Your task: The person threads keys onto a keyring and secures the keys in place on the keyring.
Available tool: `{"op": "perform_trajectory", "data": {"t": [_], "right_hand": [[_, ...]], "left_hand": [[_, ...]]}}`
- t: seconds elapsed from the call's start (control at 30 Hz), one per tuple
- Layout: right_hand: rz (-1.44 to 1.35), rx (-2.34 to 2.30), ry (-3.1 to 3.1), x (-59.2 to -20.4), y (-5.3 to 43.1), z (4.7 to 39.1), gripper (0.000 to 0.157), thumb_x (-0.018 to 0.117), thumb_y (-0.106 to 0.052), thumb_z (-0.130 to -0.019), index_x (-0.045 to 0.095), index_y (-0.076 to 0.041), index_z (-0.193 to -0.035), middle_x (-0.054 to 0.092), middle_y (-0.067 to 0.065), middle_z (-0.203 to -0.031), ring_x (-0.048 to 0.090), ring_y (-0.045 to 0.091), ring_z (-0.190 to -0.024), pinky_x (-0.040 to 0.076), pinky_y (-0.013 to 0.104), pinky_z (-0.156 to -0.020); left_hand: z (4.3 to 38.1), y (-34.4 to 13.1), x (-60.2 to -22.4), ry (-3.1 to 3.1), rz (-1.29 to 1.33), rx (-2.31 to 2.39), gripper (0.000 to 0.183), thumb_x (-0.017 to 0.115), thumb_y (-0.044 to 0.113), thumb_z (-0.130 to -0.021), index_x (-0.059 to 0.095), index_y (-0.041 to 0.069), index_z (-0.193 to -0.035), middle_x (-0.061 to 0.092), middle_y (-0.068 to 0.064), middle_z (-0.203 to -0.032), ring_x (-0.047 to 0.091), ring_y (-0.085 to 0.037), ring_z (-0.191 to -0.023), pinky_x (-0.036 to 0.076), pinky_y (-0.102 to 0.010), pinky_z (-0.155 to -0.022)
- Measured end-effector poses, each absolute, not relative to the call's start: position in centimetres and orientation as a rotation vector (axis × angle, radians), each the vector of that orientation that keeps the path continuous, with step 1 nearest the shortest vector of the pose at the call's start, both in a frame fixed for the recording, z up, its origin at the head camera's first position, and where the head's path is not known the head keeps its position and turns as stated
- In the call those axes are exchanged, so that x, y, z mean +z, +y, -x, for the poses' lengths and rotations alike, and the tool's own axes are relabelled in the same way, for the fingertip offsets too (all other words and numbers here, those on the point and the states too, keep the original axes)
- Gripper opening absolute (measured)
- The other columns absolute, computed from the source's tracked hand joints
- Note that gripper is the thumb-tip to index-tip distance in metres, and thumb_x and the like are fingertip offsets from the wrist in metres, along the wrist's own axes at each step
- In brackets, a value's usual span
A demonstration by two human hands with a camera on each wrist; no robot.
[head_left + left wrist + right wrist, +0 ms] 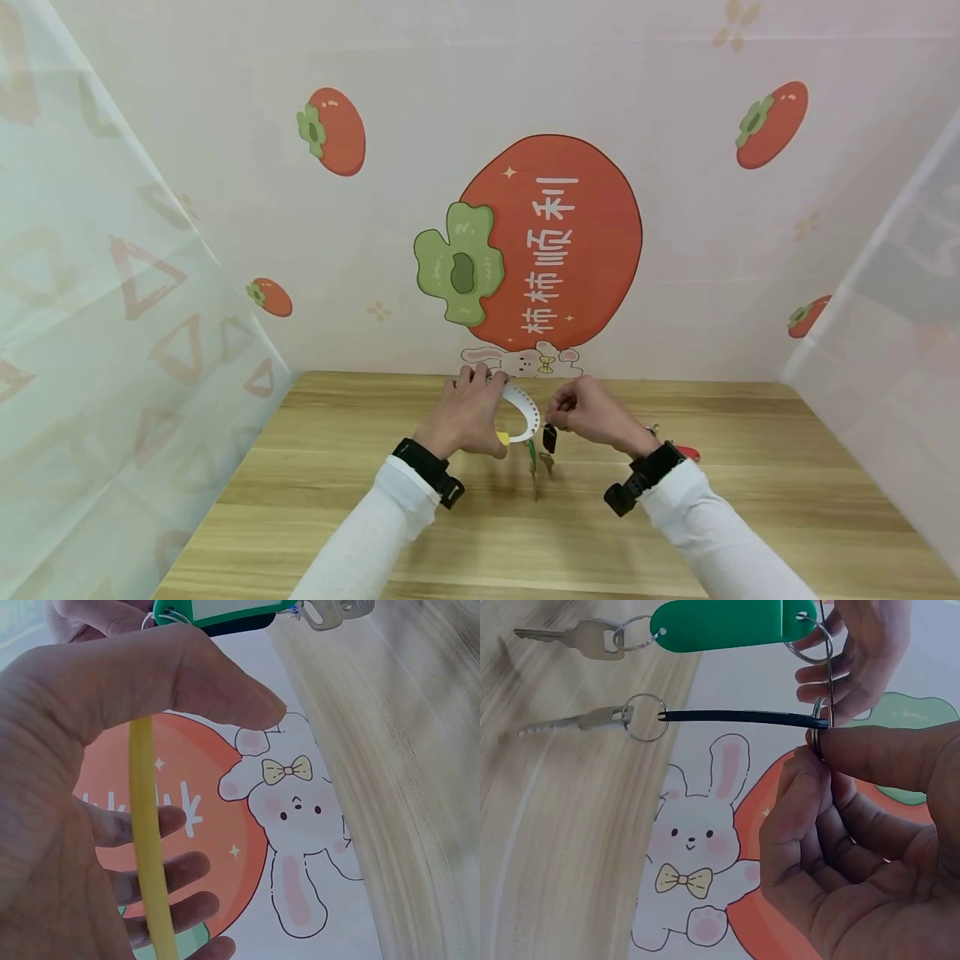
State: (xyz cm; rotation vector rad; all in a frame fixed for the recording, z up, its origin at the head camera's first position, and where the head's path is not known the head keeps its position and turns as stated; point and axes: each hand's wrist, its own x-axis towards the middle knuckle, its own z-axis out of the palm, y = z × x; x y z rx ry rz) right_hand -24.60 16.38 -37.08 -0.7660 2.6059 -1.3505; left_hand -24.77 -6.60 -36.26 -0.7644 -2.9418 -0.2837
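My left hand (pixel 471 412) grips a flat white loop (pixel 532 417) with a row of small dark marks and a yellow part (pixel 146 825). That yellow strip runs across the palm, seen edge-on in the left wrist view. From the loop hangs a green key tag (pixel 720 626), with a key (pixel 592 639) on its split ring. Thumb and fingertips of my right hand (pixel 862 832) pinch the split ring (pixel 820 724) of a black key tag (pixel 739 718), whose own key (pixel 592 720) dangles below. Whether this ring is threaded onto the loop, I cannot tell.
A red item (pixel 687 453) lies on the wooden table (pixel 337 492) by the right wrist, partly hidden by it. The back wall (pixel 390 208) carries persimmon and rabbit prints. White sheets stand along both sides.
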Motion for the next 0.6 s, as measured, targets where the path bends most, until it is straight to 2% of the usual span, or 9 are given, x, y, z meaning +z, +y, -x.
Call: {"op": "perform_trajectory", "data": {"t": [0.43, 0.6], "right_hand": [[0.805, -1.301, 2.657, -36.90, 15.87, 24.49, 0.011, 0.066, 0.002, -0.092, 0.072, -0.002, -0.083, 0.065, 0.002, -0.073, 0.053, 0.014, -0.062, 0.044, 0.028, -0.056], [0.857, -1.230, 2.736, -37.01, 15.66, 24.32, 0.011, 0.066, 0.002, -0.093, 0.071, -0.003, -0.084, 0.064, 0.000, -0.076, 0.056, 0.014, -0.064, 0.048, 0.028, -0.060]], "left_hand": [[24.69, -6.32, -36.29, -2.959, 0.758, -0.283, 0.097, 0.096, 0.039, -0.058, 0.053, 0.011, -0.140, 0.050, -0.016, -0.132, 0.046, -0.036, -0.118, 0.043, -0.060, -0.095], [24.68, -6.37, -36.33, -2.961, 0.758, -0.308, 0.097, 0.095, 0.039, -0.059, 0.052, 0.010, -0.141, 0.049, -0.016, -0.131, 0.046, -0.037, -0.117, 0.043, -0.060, -0.094]]}}
